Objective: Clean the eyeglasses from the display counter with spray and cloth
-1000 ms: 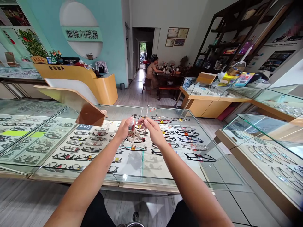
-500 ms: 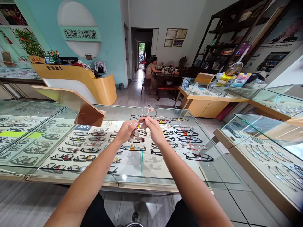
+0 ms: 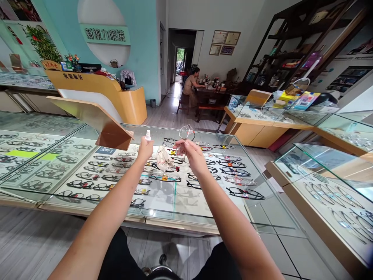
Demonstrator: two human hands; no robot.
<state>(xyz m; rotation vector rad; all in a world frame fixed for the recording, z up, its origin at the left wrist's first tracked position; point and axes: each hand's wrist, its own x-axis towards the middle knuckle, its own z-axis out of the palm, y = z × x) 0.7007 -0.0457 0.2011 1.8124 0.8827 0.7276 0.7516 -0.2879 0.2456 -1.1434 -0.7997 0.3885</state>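
My left hand is closed around a small bottle with a white nozzle, held upright over the glass display case. To its right, my right hand pinches a pair of thin-framed glasses upright, one lens above the fingers and one beside them. Between the hands, a crumpled pale cloth with red marks lies on the glass. Rows of glasses with dark and coloured frames are seen through the case top.
A tilted wooden-backed mirror or stand is on the case at left. More glass cases stand to the right. Farther back, a person sits at a dark table, and a yellow counter stands at left.
My hands, together before, are now apart. The left has moved left and holds the bottle; the cloth now lies between them. The glasses remain in my right hand.
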